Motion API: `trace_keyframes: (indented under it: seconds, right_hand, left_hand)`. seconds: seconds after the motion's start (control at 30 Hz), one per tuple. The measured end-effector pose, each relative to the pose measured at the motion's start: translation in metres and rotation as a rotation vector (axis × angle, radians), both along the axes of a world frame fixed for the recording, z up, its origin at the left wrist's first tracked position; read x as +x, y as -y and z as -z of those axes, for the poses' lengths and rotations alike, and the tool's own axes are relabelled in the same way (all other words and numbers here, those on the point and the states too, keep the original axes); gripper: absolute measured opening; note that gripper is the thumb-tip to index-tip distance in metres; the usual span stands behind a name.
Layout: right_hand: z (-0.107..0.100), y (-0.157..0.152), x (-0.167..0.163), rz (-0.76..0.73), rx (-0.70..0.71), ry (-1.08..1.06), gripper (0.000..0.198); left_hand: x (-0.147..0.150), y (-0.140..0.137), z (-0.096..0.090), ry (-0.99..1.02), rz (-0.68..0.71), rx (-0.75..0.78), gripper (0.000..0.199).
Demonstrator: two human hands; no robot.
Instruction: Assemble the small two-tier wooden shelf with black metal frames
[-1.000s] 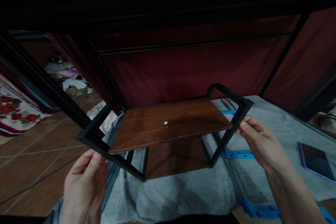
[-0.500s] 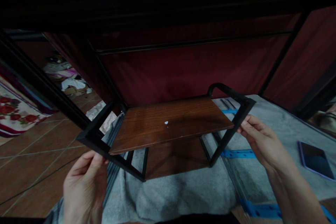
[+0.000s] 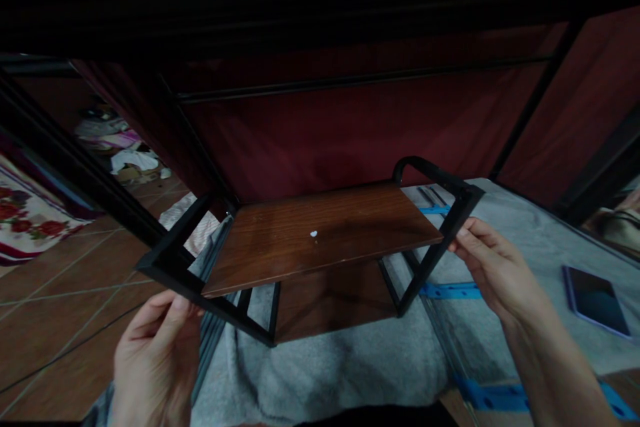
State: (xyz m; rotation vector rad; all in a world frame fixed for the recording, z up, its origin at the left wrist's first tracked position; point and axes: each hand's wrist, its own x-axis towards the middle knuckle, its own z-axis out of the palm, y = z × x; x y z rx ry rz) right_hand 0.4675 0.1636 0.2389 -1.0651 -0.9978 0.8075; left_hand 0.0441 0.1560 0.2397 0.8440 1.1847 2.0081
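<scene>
Between my hands stands a small two-tier shelf (image 3: 325, 230) with brown wood-grain boards and a black metal frame. A white heart-shaped mark shows on its upper board, and the lower board (image 3: 335, 303) is partly hidden beneath. My left hand (image 3: 157, 353) pinches the frame's left front post between thumb and fingers. On the other side, my right hand (image 3: 487, 257) grips the right front post, its fingertips partly hidden behind the metal. The shelf rests over a grey cloth (image 3: 350, 370).
Blue slotted strips (image 3: 455, 290) joined to thin rails lie at the right. A phone (image 3: 595, 300) rests on the cloth farther right. Dark red fabric panels (image 3: 350, 127) in a black frame rise behind. Tiled floor (image 3: 65, 307) with a thin cable extends left, towards piled clothes (image 3: 133, 157).
The view has shifted slightly, so most things sit a little farther left. Both hands keep their hold on the shelf's frame.
</scene>
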Motion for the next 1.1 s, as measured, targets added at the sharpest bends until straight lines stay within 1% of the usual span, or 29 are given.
trace_keyframes:
  seconds: [0.13,0.37,0.57,0.7,0.8,0.93,1.1]
  right_hand:
    - [0.0006,0.0023,-0.0012,-0.003,-0.001,-0.018,0.023]
    - [0.0018,0.0014,-0.0007,-0.029,0.000,-0.010,0.023]
    - [-0.0009,-0.0009,-0.0001,-0.055,-0.024,-0.050,0.020]
    - [-0.0018,0.0030,-0.0011,-0.037,-0.038,-0.075,0.024]
    - [-0.0024,0.0052,-0.0011,-0.041,-0.043,-0.072,0.025]
    - [-0.0024,0.0041,0.0007,-0.044,-0.043,-0.075,0.023]
    - [-0.0010,0.0028,0.0033,-0.056,-0.059,-0.073,0.021]
  left_hand:
    - [0.0025,0.0034,-0.0005,0.032,-0.014,0.034,0.035]
    - [-0.0056,0.0009,0.0085,0.010,-0.090,-0.017,0.043]
    - [-0.0016,0.0010,0.0049,0.047,-0.075,-0.007,0.042]
    - [-0.0006,0.0008,0.0036,0.048,-0.051,-0.005,0.041]
    - [-0.0039,-0.0005,0.0046,0.010,-0.036,-0.028,0.043]
    - [-0.0059,-0.0016,0.0054,-0.049,-0.043,0.009,0.038]
    - [-0.0040,-0.0025,0.0076,-0.028,-0.075,0.066,0.037]
